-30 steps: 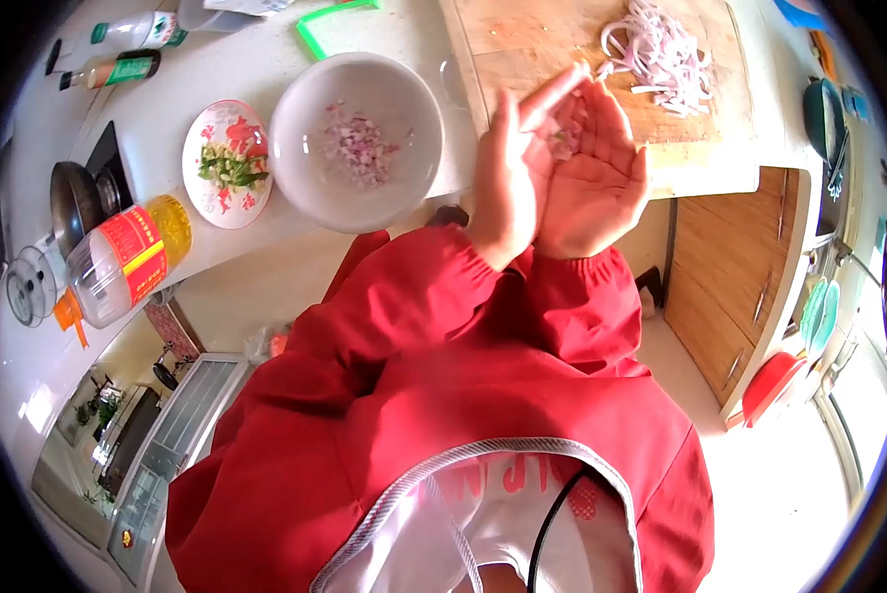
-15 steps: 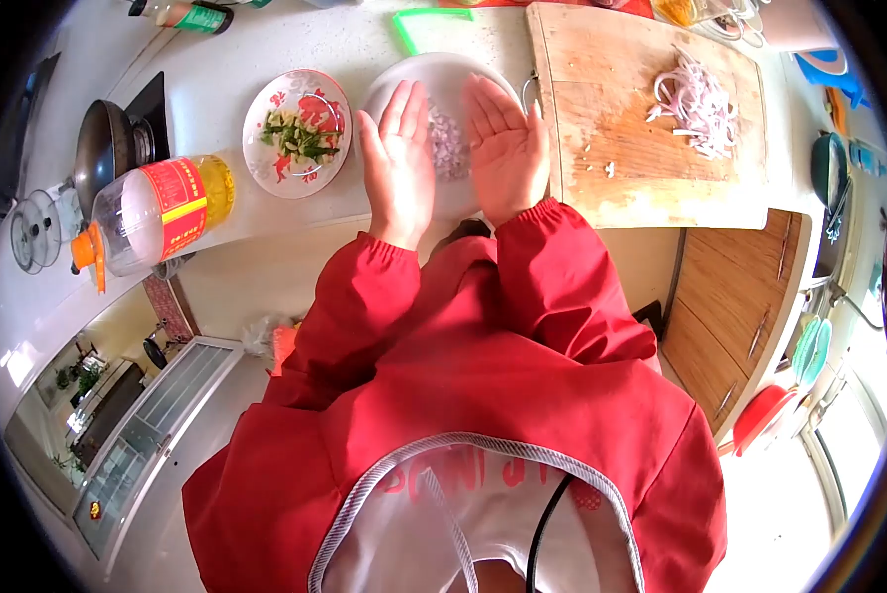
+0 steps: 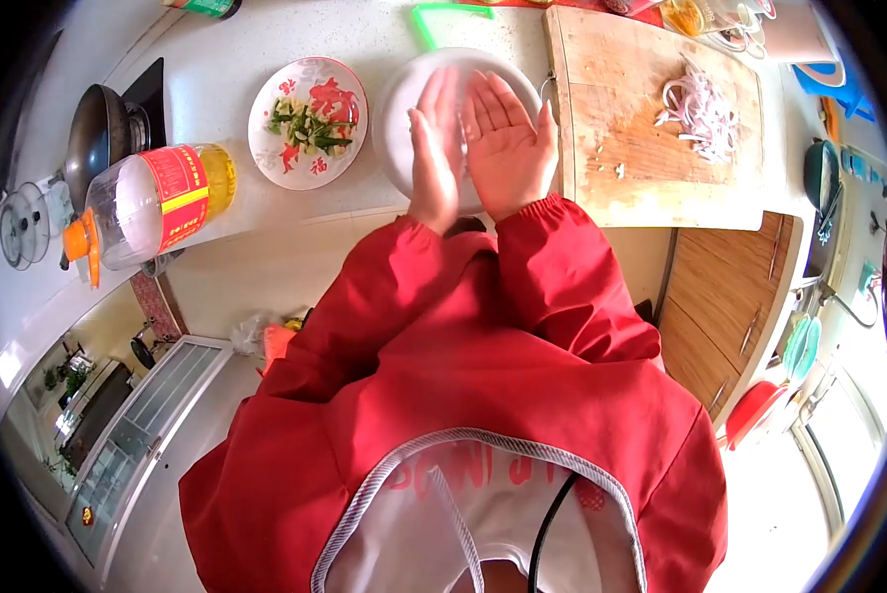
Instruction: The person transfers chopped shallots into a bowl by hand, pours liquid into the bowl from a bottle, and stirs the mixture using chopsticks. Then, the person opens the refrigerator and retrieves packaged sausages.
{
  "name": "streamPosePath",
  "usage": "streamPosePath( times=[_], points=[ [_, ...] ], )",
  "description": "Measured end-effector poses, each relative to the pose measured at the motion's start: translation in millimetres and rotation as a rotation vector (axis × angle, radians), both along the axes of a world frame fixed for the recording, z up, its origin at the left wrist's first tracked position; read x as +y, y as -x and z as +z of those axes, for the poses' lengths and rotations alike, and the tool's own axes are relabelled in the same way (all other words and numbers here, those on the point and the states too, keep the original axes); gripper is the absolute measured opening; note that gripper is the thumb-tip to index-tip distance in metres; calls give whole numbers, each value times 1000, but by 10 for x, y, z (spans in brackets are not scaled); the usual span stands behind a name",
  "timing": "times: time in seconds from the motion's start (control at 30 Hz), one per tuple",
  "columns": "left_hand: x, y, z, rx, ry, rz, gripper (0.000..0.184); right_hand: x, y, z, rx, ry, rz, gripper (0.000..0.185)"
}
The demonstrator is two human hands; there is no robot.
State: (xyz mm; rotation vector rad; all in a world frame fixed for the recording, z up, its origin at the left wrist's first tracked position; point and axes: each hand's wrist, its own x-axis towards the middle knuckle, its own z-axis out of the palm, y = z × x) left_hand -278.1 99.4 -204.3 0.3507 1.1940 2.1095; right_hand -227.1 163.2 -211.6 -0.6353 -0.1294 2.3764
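Observation:
Both hands are over a white bowl [image 3: 396, 127] near the counter's front edge, palms turned up. My left hand [image 3: 436, 158] is tilted, its outstretched fingers smeared by motion, close beside my right hand. My right hand [image 3: 509, 153] lies open, fingers extended and thumb apart, with nothing on the palm. The hands cover the middle of the bowl, so its contents are hidden. To the left, a patterned red-and-white plate [image 3: 277, 163] carries chopped green and pale pieces [image 3: 310, 127]. Sliced onion [image 3: 703, 111] is heaped on the wooden cutting board [image 3: 612, 119] at right.
A large oil bottle [image 3: 167, 203] with an orange cap lies toward the left, beside a dark pan [image 3: 97, 138]. Behind the bowl is a green-edged object [image 3: 426, 28]. Cups [image 3: 706, 18] stand past the board. Wooden cabinet doors [image 3: 725, 287] are below right.
My left hand has moved right and turned inward, narrowing the gap to my right hand. The chopped onion visible in the bowl before is now covered. The view has shifted slightly.

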Motion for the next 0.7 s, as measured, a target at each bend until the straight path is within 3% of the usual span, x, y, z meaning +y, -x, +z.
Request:
streamPosePath(
  times=[0.3, 0.37, 0.5, 0.7],
  points=[
    [-72, 40, 251, -221, -61, 35, 87, -47, -2, 19, -99, -240, 130, 67],
    [-91, 9, 294, -193, -126, -31, 86, -56, -17, 35, -63, -201, 147, 68],
    [-132, 34, 87, -224, 31, -47, 86, -36, -47, 112, -41, -210, 152, 72],
    [-200, 55, 191, -320, -103, 2, 87, 12, -108, 124, -17, -160, 132, 72]
  ],
)
